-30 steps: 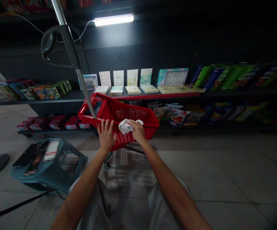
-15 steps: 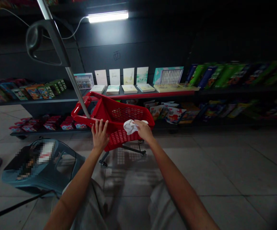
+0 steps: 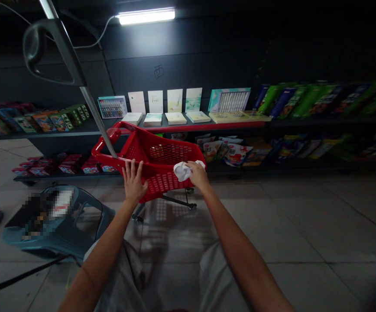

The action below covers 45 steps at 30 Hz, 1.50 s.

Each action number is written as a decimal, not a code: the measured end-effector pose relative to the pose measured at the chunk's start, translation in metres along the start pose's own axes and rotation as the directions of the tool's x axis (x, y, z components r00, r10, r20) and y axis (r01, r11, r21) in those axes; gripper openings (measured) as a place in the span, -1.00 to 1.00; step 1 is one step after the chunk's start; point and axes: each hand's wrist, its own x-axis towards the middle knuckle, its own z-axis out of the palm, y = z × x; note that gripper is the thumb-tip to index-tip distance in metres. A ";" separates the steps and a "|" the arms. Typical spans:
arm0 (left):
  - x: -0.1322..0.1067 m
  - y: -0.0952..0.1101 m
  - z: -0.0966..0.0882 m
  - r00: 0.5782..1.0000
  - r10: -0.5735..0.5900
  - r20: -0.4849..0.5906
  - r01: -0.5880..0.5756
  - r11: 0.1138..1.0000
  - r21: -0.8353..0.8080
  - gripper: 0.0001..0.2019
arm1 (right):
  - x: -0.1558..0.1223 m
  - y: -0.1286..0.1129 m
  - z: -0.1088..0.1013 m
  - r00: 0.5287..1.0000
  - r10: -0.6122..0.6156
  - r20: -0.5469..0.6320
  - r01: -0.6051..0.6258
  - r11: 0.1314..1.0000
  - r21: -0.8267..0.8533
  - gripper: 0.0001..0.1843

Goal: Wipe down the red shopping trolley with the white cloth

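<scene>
A small red shopping cart (image 3: 162,182) stands before me on dark wheeled legs, its handle end to the left. My left hand (image 3: 134,184) lies with fingers spread on the cart's near side, close to the handle. On the near rim towards the right end, my right hand (image 3: 197,174) is closed on a white cloth (image 3: 182,171), which bunches out to the left of the fingers. The cloth hides part of the rim. A metal pole (image 3: 93,110) with a dark loop-shaped grip (image 3: 56,56) rises at the handle end.
Behind the cart runs a dark shelf (image 3: 87,126) with notebooks (image 3: 155,119), boxes and snack bags (image 3: 235,154). A lit tube lamp (image 3: 146,16) hangs above. At lower left a blue-grey plastic stool (image 3: 87,225) stands on the tiled floor (image 3: 256,225).
My right hand has slid the cloth slightly right along the cart's rim. The cart and pole sit a little further left in view. My left hand stays spread on the cart.
</scene>
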 end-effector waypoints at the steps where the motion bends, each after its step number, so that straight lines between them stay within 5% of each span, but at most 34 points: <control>1: 0.000 -0.001 0.000 1.000 0.002 -0.005 -0.002 1.000 -0.004 -0.09 | 0.000 -0.010 0.009 0.999 -0.031 -0.021 0.032 0.998 0.045 -0.50; 6: -0.001 -0.004 0.000 1.000 0.007 -0.012 -0.008 1.000 -0.026 -0.12 | 0.000 -0.065 0.049 0.966 -0.244 -0.086 0.258 0.936 0.241 -0.38; 10: -0.002 -0.005 -0.003 1.000 0.021 0.010 -0.021 1.000 -0.022 -0.11 | 0.004 -0.076 0.045 0.952 -0.307 -0.013 0.301 0.923 0.241 -0.48; 17: -0.002 -0.010 -0.011 0.997 0.048 0.052 -0.048 0.999 -0.002 -0.13 | 0.007 -0.006 -0.009 0.992 -0.043 0.116 0.037 0.998 0.052 -0.62; 23: -0.008 -0.010 -0.021 0.991 0.070 0.115 -0.066 0.997 -0.042 -0.14 | -0.004 0.042 -0.037 0.976 0.164 0.146 -0.151 0.983 -0.101 -0.62; 26: -0.013 -0.006 -0.014 0.991 -0.133 0.013 0.134 0.988 -0.078 -0.06 | -0.006 0.030 -0.037 0.982 0.150 0.110 -0.128 0.974 -0.187 -0.60; 29: -0.015 -0.007 0.002 0.873 -0.480 -0.086 0.450 0.861 -0.238 0.09 | -0.005 0.001 -0.027 0.992 0.074 0.099 -0.052 0.977 -0.208 -0.56; 31: -0.015 -0.011 0.015 0.820 -0.572 -0.008 0.535 0.772 -0.345 0.10 | -0.004 -0.022 -0.016 0.994 -0.011 0.105 0.025 0.990 -0.136 -0.54; 34: -0.015 -0.019 0.031 0.790 -0.608 0.078 0.585 0.708 -0.396 0.05 | -0.002 -0.050 0.002 0.988 -0.129 0.085 0.130 0.992 -0.001 -0.51; 38: -0.017 -0.023 0.043 0.794 -0.607 0.047 0.575 0.722 -0.384 0.08 | -0.001 -0.065 0.017 0.980 -0.188 0.069 0.183 0.981 0.072 -0.51; 42: -0.020 -0.030 0.046 0.822 -0.568 0.042 0.545 0.764 -0.346 0.20 | 0.000 -0.055 0.011 0.979 -0.173 0.103 0.169 0.984 0.054 -0.53; 45: -0.020 -0.039 0.042 0.805 -0.589 0.068 0.582 0.764 -0.278 0.18 | 0.001 -0.028 -0.005 0.984 -0.128 0.125 0.127 0.992 0.015 -0.57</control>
